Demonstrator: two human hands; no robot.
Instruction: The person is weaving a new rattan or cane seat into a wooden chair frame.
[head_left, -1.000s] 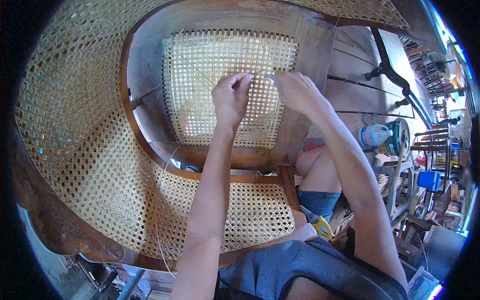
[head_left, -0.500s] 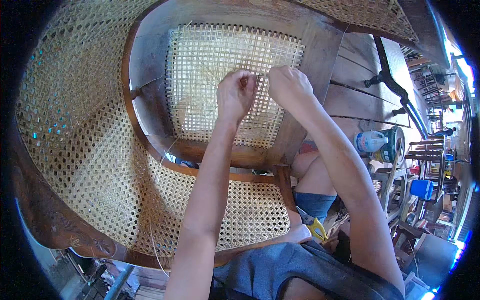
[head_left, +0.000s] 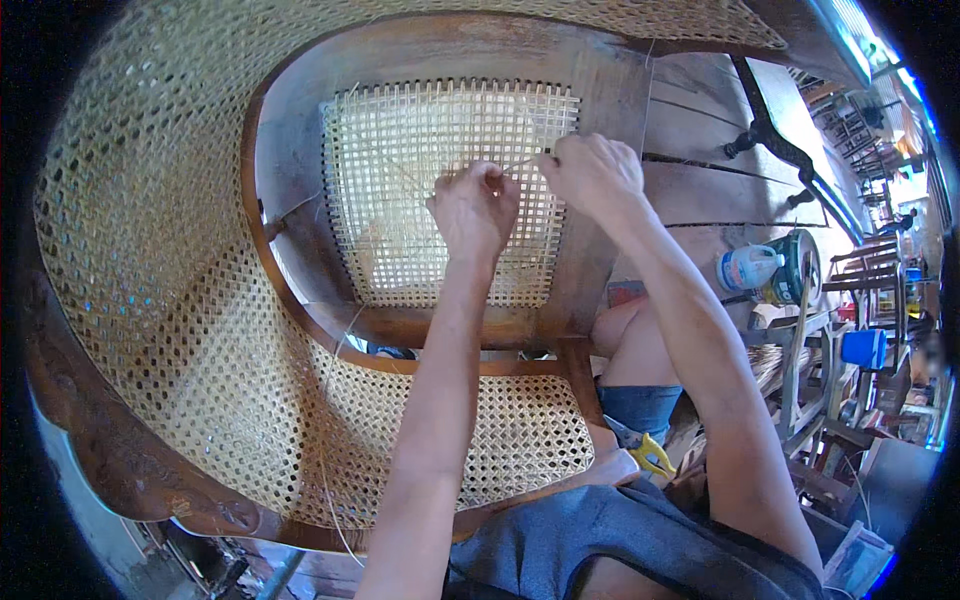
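Observation:
A woven cane seat panel [head_left: 385, 225] with an open square grid lies within a dark wooden seat frame [head_left: 610, 95]. Over the panel's right half, a thin cane strand [head_left: 525, 161] runs between my hands. My left hand [head_left: 473, 212] is closed, thumb and finger curled together at the strand's left part; the exact grip is partly hidden. Closed in a pinch, my right hand [head_left: 598, 175] has the strand's other part near the panel's right edge. Finished cane webbing [head_left: 200, 330] curves around the seat on the left and near side.
Yellow-handled snips [head_left: 650, 455] lie by my right thigh. A loose strand [head_left: 330, 490] hangs over the near webbing. To the right stand a white plastic jug [head_left: 748, 268], a dark bucket [head_left: 800, 265] and a blue container [head_left: 863, 349]. A carved wooden leg [head_left: 770, 140] lies beyond the frame.
My right hand has shifted slightly right, and the gap between my hands has widened a little. My left hand sits slightly lower in the picture. The whole view has also shifted.

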